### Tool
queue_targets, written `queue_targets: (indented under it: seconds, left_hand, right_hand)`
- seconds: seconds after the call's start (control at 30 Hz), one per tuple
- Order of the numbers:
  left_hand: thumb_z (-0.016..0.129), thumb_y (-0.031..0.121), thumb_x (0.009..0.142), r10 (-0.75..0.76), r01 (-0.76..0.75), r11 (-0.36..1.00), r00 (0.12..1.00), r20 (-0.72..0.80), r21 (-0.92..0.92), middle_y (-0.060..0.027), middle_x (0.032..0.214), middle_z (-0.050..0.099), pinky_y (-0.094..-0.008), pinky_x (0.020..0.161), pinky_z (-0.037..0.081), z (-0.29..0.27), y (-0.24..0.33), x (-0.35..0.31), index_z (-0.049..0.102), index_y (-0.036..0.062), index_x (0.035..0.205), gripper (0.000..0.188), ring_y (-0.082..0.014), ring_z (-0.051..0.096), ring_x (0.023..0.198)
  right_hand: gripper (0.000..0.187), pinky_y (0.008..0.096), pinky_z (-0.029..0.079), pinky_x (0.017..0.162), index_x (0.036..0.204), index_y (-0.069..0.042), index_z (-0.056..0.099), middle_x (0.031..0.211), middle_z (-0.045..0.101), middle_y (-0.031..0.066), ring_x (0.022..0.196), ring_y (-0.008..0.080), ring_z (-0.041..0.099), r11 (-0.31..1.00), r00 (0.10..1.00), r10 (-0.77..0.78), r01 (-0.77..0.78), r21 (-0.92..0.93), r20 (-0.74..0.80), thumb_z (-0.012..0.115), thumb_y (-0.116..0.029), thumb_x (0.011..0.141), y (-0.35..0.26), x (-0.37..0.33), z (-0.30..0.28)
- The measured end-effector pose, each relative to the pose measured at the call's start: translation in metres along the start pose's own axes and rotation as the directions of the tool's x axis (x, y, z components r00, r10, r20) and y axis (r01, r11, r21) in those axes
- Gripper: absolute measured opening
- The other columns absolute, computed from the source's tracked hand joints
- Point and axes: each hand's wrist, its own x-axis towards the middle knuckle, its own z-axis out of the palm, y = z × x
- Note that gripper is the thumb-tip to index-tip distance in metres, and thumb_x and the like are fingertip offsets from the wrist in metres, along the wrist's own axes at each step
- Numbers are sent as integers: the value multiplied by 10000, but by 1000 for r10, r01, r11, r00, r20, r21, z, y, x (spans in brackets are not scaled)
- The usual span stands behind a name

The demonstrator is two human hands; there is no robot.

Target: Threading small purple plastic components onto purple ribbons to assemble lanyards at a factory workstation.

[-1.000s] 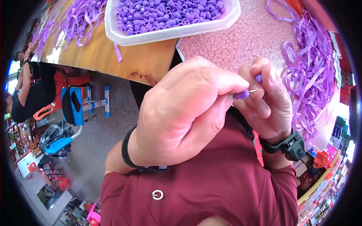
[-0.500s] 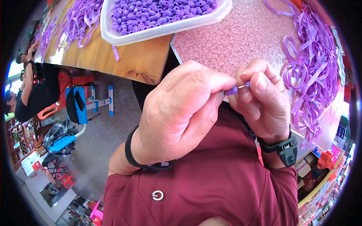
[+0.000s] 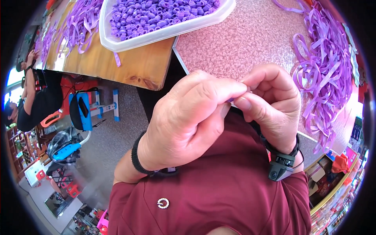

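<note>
My left hand (image 3: 188,117) is closed in a pinch between thumb and forefinger. A small purple plastic piece (image 3: 230,100) peeks out at its fingertips, mostly hidden. Thumb and fingers of my right hand (image 3: 274,105) meet right against those fingertips, also pinched; what lies between them is covered. Beyond both hands, a white plastic tray (image 3: 156,42) holds a heap of small purple hollow plastic pieces (image 3: 156,19). Purple ribbons (image 3: 325,70) are piled at the right.
The tray straddles a wooden table (image 3: 137,68) and a pink patterned tabletop (image 3: 235,35). More purple ribbons (image 3: 84,19) hang over the wood at far left. On the left, another person (image 3: 35,94) in black sits by a blue-and-white stand (image 3: 115,105).
My right fingers have closed in against the left fingertips. The thin metal piece and the purple bit at my right fingers, visible before, are now hidden. The view has shifted slightly.
</note>
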Motion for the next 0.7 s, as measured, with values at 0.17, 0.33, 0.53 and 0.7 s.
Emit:
queue_targets:
  seconds: [0.17,0.33,0.53,0.7]
  left_hand:
    - [540,-88,787,-6,5,1000,998,56,5,-94,868,576,-217,646,424,-5,-7,2,568,-13,1004,232,-135,548,746]
    - [535,-74,805,-107,109,992,994,35,-63,-89,868,569,-207,649,419,-2,-6,2,567,-15,1003,210,-118,544,759]
    - [525,-77,810,-165,167,982,986,32,-90,-79,861,555,-198,662,410,1,-1,1,561,-21,1009,210,-107,527,747]
    - [542,-103,760,-224,224,975,975,-13,-11,-93,827,603,-262,625,450,3,1,0,576,-1,1008,269,-188,571,715]
  right_hand:
    - [246,147,398,512,958,13,522,809,587,55,603,41,512,985,990,-122,129,-115,70,662,3,755,8,1,-12]
    - [234,151,413,518,963,13,525,829,597,67,625,53,529,984,992,-111,117,-137,53,651,-2,767,7,-3,-17]
    - [101,154,418,515,893,6,581,834,612,64,613,51,531,983,999,-35,33,-181,-8,609,17,797,4,-6,-10]
    - [132,180,404,638,909,-18,591,877,582,12,761,36,518,954,998,25,-7,-300,54,636,8,787,5,-4,-14]
